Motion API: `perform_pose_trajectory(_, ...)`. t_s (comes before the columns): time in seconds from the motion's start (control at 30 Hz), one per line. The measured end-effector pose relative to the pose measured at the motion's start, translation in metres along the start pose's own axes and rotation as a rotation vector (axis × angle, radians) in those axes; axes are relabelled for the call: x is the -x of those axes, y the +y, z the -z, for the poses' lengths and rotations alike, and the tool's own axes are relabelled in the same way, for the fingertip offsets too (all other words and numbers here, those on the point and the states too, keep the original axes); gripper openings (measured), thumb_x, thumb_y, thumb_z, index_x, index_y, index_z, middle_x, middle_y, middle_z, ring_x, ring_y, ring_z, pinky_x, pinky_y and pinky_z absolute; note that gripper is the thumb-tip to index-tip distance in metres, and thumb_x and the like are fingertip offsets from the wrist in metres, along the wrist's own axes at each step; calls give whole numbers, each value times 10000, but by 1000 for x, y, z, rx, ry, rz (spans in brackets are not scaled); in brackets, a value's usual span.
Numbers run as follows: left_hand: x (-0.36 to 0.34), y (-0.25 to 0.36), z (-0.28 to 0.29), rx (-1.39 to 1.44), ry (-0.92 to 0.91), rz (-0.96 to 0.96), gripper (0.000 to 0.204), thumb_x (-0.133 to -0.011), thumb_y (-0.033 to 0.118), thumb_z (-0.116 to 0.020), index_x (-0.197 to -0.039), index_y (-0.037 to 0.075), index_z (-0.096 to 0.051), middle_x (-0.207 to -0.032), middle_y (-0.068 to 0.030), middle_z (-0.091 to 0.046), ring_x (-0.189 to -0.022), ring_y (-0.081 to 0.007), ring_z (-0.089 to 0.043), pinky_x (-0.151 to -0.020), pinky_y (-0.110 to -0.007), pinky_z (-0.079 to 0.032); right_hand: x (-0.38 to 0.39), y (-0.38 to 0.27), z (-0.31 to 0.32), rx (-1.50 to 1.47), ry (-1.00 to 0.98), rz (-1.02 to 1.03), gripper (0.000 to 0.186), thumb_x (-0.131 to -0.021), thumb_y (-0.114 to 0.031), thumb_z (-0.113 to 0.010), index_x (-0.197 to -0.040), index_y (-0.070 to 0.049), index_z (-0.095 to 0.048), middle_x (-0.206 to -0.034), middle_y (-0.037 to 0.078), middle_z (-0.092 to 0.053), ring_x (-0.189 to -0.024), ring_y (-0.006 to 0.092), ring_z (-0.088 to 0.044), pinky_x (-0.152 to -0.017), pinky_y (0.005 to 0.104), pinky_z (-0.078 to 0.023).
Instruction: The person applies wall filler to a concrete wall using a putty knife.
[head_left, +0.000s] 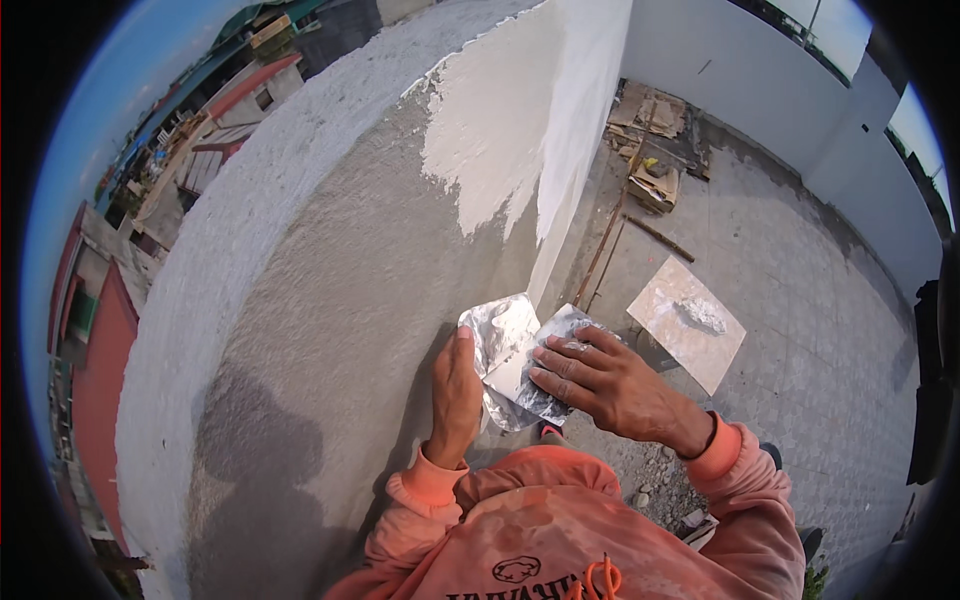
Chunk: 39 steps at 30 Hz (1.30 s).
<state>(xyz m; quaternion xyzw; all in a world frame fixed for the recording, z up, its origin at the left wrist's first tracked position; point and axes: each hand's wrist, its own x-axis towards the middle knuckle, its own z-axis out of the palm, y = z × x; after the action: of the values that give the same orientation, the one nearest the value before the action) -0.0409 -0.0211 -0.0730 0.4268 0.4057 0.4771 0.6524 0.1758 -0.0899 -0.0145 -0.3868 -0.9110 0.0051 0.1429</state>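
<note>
My left hand grips a square, shiny metal blade smeared with white paste. My right hand has its fingers wrapped over a second metal blade, which lies against the first one, overlapping it at an angle, with paste on both. Behind the blades stands the grey rendered parapet wall, partly coated with white skim. To the right, a pale square board bears a lump of white paste.
Cardboard and debris with long rods lie along the wall's foot. Rubble is by my feet. A white wall bounds the paved floor. Rooftops show below, beyond the parapet.
</note>
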Motion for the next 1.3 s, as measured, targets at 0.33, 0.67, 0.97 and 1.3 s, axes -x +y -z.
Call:
perform_pose_trajectory(0.33,-20,-40,-13,-4,69,40,459,-1062,327,-414,-1236,-67,-572,-1158,-150,-654,-1016,-221,-663,-866,-332,-538,4,53,28,-271,-216,34,474,-797,-42,-609,-1271,-44,-610,-1201,152,-665,-1116,311,-637,-961,419,-474)
perform_pose_trajectory(0.67,1,-13,8,-45,189,27,494,-1076,330,-384,-1292,-83,-548,-1251,-159,-617,-1128,-220,-595,-989,-338,-454,-10,179,-45,-1253,541,-692,195,-978,-116,-611,-1110,12,-674,-960,-41,-644,-870,59,-547,-785,257,-463)
perform_pose_trajectory(0.97,70,2,37,-32,248,150,479,-1066,309,-396,-1269,-89,-570,-1217,-159,-640,-1097,-232,-615,-980,-335,-455,-121,246,-102,-883,868,-856,296,-947,-98,-534,-1201,13,-635,-917,26,-662,-833,108,-541,-770,287,-458)
perform_pose_trajectory(1.3,76,-28,67,-77,219,188,452,-1068,317,-405,-1158,-59,-640,-1079,-148,-686,-985,-217,-623,-880,-351,-470,-150,210,-135,-530,811,-988,327,-925,-111,-544,-1222,10,-602,-926,204,-686,-908,280,-657,-827,389,-490)
